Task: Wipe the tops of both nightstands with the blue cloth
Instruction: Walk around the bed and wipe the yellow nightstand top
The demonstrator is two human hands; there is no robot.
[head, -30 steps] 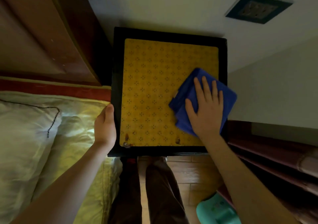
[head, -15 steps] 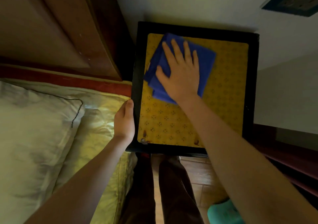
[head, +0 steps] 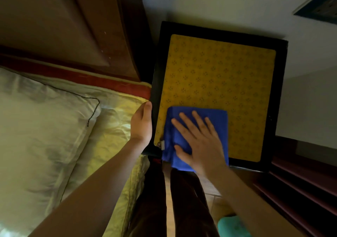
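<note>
A black-framed nightstand (head: 280, 98) with a yellow patterned top stands against the wall beside the bed. The folded blue cloth (head: 218, 120) lies on the top's near left corner and hangs a little over the front edge. My right hand (head: 198, 142) presses flat on the cloth, fingers spread. My left hand (head: 141, 123) grips the nightstand's left edge, thumb along the black frame. Only this one nightstand is in view.
The bed with a white pillow (head: 36, 127) and yellow sheet (head: 113, 131) lies to the left, its wooden headboard (head: 63, 27) behind. Dark slatted furniture (head: 300, 182) stands at the right. My legs and a teal slipper (head: 231, 225) are below. A wall socket (head: 319, 7) is upper right.
My right hand slid the blue cloth from the right side to the far left corner, then down to the near left corner. My left hand kept hold of the left edge.
</note>
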